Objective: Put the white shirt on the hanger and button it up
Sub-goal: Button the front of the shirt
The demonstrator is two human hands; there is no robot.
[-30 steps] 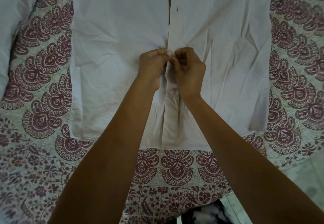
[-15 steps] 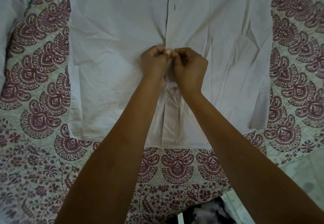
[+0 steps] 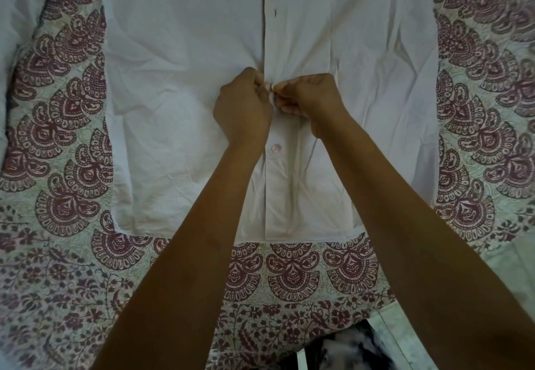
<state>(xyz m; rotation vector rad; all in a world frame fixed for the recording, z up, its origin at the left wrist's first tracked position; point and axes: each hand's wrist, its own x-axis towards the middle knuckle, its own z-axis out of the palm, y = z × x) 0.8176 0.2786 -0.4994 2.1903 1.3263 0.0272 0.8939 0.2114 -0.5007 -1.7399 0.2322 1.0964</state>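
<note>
The white shirt [image 3: 179, 85] lies flat, front up, with its hem toward me. My left hand [image 3: 241, 110] pinches the left edge of the placket. My right hand [image 3: 311, 100] pinches the placket strip from the right, and a small pale button [image 3: 272, 87] shows between the two thumbs. Just below the hands a lower button [image 3: 276, 147] sits fastened. Above them the placket gapes open past an empty buttonhole [image 3: 275, 14]. No hanger is visible; the collar end is out of frame.
A bedspread [image 3: 66, 167] with maroon paisley print lies under the shirt. A white sleeve [image 3: 17, 51] runs down the far left. The bed's near edge and pale floor [image 3: 515, 256] show at bottom right, with a dark patterned cloth [image 3: 347, 349] below.
Both hands stayed at the same spot on the placket. The right hand has drawn slightly to the right, and the button now shows between the thumbs.
</note>
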